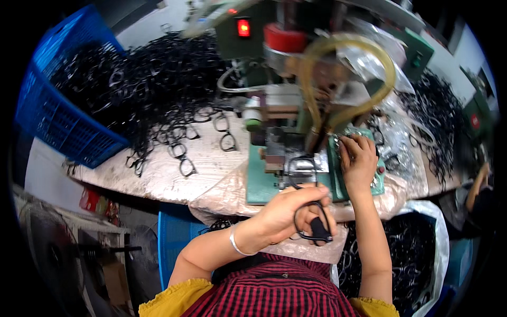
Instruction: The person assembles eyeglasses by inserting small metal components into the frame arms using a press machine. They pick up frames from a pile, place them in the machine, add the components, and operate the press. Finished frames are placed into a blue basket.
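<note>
My left hand [296, 211] is closed around a black eyeglass frame [298, 228], with one rim below the fingers and another reaching up toward the metal work plate of a green bench press [259, 182]. Something black covers one fingertip of this hand. To the right of the plate, my right hand [360, 158] bends over a green tray [377, 185] that holds small shiny bits. Its fingers are curled together at the tray; what they pinch, if anything, is too small to make out.
Piled black eyeglass frames [158, 79] cover the left of the table, beside a tilted blue crate [63, 127]. A yellowish hose [390, 74] loops above the work plate. Clear plastic bags [401, 140] lie right. A white-lined container [442, 238] of frames stands below. Another person's arm [477, 187] shows far right.
</note>
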